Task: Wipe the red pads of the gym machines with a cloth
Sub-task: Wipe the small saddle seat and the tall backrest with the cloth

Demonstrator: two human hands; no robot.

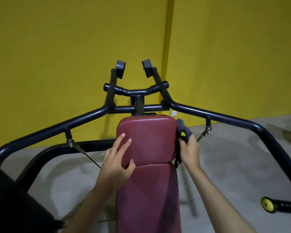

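Left hand (pixel 118 158) lies flat at the left edge of the red headrest pad (pixel 149 138); right hand (pixel 189 149) clutches a grey cloth (pixel 181 126) against its right edge.

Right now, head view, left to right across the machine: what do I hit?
left cable clip → left hand → upper red pad → right hand gripping the grey cloth → right cable clip → yellow-capped handle

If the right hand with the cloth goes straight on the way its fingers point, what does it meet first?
Likely the black frame bar beyond the right corner of the top pad; the right hand presses the cloth on that pad's side edge. Depth is unclear, so it might miss.
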